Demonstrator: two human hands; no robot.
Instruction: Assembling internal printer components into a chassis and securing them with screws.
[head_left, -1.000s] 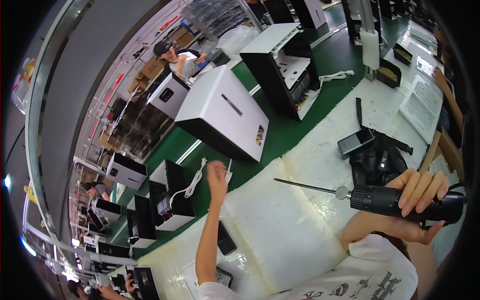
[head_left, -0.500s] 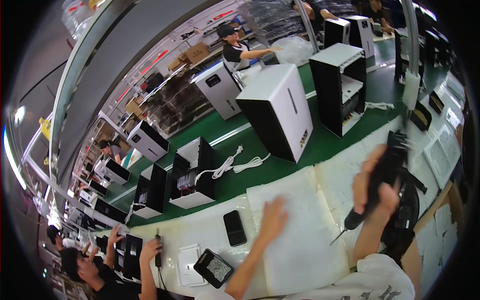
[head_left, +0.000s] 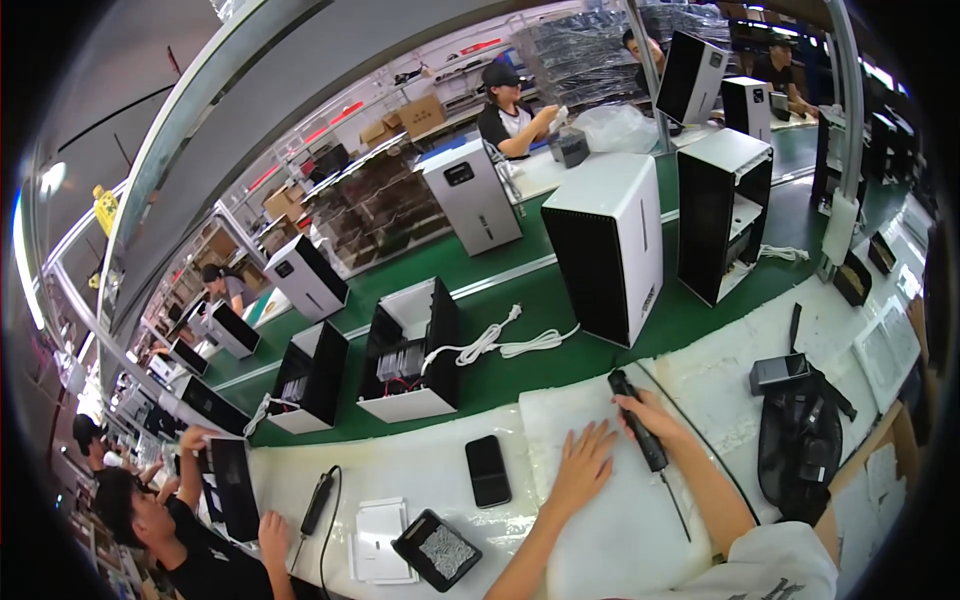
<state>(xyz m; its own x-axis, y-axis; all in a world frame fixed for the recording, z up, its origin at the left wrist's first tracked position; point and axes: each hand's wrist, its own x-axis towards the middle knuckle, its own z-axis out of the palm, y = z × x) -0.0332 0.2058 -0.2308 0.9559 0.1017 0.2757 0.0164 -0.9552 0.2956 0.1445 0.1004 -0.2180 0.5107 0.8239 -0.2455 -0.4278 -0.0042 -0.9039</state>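
Lowered right hand (head_left: 655,420) grips slim black screwdriver (head_left: 640,437).

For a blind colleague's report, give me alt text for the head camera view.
A person's right hand holds a black electric screwdriver, tip toward them, over a white foam pad on a workbench, the left hand flat beside it. A black phone lies left; beyond, a green conveyor carries open black-and-white cabinets.

The right hand (head_left: 655,418) hides the middle of the black electric screwdriver (head_left: 640,435).
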